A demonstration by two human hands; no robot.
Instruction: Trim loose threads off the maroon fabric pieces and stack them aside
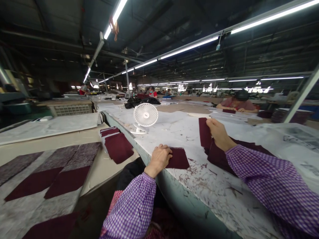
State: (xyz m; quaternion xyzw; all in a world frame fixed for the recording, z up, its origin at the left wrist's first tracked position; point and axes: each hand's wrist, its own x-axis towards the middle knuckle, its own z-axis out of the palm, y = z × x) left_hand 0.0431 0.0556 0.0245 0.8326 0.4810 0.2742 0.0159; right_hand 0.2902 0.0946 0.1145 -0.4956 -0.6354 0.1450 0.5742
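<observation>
My left hand (159, 160) rests at the near edge of the white-covered table, its fingers closed on the left side of a maroon fabric piece (178, 158) that lies flat. Further right, my right hand (219, 132) pinches the upper corner of another maroon fabric piece (204, 132), which hangs raised above the table. Beneath and behind my right hand and sleeve lies a pile of maroon fabric (220, 157), partly hidden by the sleeve.
A white fan (146, 115) stands on the table (171, 124). Left of it, stacked maroon pieces (119, 147) lie on a lower surface, near grey-and-maroon panels (68, 179). Clear plastic (281, 142) lies at right. A person (239, 103) handles maroon fabric across the table.
</observation>
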